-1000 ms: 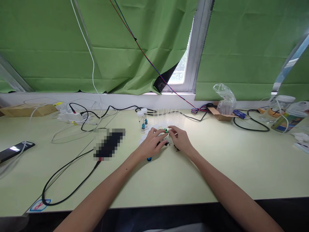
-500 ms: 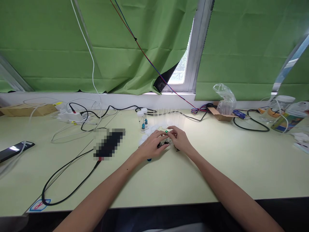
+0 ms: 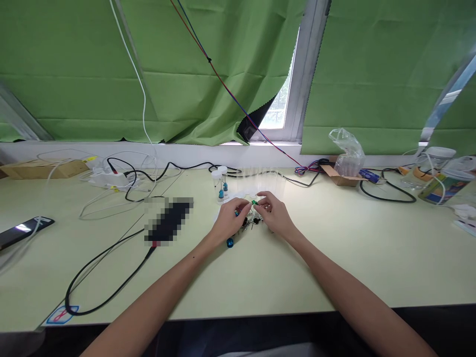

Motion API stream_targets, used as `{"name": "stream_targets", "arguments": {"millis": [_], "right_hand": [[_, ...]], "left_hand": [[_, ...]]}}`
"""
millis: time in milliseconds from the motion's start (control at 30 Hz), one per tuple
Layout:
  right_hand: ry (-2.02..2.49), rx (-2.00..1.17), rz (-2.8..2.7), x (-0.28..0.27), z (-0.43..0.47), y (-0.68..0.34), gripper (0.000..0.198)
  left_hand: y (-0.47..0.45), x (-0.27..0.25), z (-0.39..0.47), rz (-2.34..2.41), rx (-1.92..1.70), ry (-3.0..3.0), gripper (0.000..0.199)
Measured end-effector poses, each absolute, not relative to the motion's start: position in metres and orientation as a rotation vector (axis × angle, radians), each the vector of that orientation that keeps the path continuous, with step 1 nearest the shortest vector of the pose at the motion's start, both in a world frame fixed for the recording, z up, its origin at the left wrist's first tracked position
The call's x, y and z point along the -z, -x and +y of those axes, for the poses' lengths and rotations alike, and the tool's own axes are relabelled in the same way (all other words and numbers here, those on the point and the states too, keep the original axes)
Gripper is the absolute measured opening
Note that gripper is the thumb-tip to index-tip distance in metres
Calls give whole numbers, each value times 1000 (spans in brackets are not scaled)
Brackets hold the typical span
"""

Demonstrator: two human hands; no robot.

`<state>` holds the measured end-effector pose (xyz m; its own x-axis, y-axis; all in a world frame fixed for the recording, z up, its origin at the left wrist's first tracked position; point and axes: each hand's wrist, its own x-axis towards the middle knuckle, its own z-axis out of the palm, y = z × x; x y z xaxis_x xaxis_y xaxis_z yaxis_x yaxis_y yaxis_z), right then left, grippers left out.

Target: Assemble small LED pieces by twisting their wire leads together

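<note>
Head view: small green piece (image 3: 254, 202) sits between facing fingertips, pinched by right hand (image 3: 275, 213), left hand (image 3: 231, 219) just beside with grip unclear, long axis too small to tell.

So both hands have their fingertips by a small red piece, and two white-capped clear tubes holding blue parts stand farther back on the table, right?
Not quite: the head view shows that the small piece is green, not red. The left hand and right hand are by it, and the tubes with blue parts do stand farther back.
</note>
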<state>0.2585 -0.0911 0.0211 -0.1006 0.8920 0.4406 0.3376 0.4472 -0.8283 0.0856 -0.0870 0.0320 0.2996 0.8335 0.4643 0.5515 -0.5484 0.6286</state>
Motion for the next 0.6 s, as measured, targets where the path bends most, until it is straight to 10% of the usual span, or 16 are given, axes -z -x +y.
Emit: {"name": "stream_targets", "arguments": {"millis": [600], "right_hand": [[937, -570, -1788, -16, -95, -252, 33]], "left_hand": [[-87, -31, -87, 1236, -1093, -2109, 30]]}}
